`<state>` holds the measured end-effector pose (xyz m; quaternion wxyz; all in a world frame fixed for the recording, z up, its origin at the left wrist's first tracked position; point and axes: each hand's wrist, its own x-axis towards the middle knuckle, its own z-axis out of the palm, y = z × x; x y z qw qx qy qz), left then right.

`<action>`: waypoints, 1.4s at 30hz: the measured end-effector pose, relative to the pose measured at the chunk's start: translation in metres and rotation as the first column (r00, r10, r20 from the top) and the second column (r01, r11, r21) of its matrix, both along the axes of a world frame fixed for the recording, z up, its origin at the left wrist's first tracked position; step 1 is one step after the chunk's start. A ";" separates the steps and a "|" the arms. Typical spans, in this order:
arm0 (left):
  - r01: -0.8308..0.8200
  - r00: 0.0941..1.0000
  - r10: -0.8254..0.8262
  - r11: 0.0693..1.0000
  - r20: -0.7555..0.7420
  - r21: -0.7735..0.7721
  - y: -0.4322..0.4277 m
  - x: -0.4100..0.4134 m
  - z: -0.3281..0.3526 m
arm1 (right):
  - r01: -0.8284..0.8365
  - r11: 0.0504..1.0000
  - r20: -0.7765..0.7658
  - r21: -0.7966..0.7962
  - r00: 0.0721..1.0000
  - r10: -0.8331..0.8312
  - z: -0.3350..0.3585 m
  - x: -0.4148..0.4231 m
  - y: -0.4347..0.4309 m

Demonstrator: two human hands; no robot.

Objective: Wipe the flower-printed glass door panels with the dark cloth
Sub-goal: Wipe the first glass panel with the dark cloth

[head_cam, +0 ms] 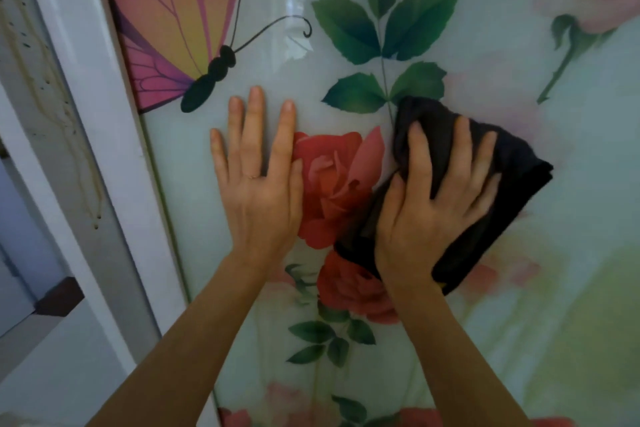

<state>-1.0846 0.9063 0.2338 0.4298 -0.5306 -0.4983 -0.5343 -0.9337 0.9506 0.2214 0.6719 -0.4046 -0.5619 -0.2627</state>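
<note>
On the glass panel [571, 135], both hands lie side by side, near each other but not touching. The left hand [259, 191] rests flat on the glass, palm down, its fingers straight and slightly spread, holding nothing. A thin ring [254, 176] shows on one finger. Its index-finger side overlaps the left edge of a printed red rose [332, 184], which fills the gap between the two hands.

The right hand [429, 218] presses the dark cloth [512, 163] against the panel. Its fingers are spread and only slightly bent over the fabric, with the thumb lying along the cloth's left side. It is a flat press rather than a fist. The cloth is folded and bunched, sticking out beyond the fingertips, to the right of the hand and below the wrist. Its lower left edge covers part of the rose.

Above the left fingertips is a printed butterfly [173, 28]. Above the right hand are green leaves [381, 28], the lowest just beside the cloth's top edge. Left of the left hand runs the white door frame [104, 114].
</note>
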 end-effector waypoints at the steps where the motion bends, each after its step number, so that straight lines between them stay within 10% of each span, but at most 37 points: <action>1: 0.003 1.000 -0.003 1.000 -0.018 0.002 0.002 0.006 0.001 | -0.018 1.000 0.017 -0.004 1.000 0.018 0.001 -0.004 -0.003; 8: 0.004 1.000 -0.005 0.998 0.017 0.064 0.016 0.039 0.005 | -0.054 0.998 0.255 0.036 0.966 0.043 -0.002 0.028 0.007; 17: 0.008 0.999 -0.010 0.999 0.032 0.053 0.017 0.045 0.007 | 0.055 0.998 -0.101 -0.016 0.993 -0.057 0.005 0.049 0.021; 26: -0.008 1.000 0.007 0.999 0.026 0.039 0.018 0.045 0.006 | -0.008 0.998 0.202 0.057 0.979 -0.004 0.001 0.053 0.020; 35: -0.006 0.999 0.005 1.000 0.048 0.027 0.018 0.047 0.006 | 0.084 0.995 -0.213 -0.054 0.973 -0.094 0.008 0.075 0.029; 42: -0.013 0.999 0.013 1.000 -0.037 -0.004 0.024 0.076 0.004 | -0.021 1.000 0.204 0.020 0.979 0.017 -0.005 0.065 0.020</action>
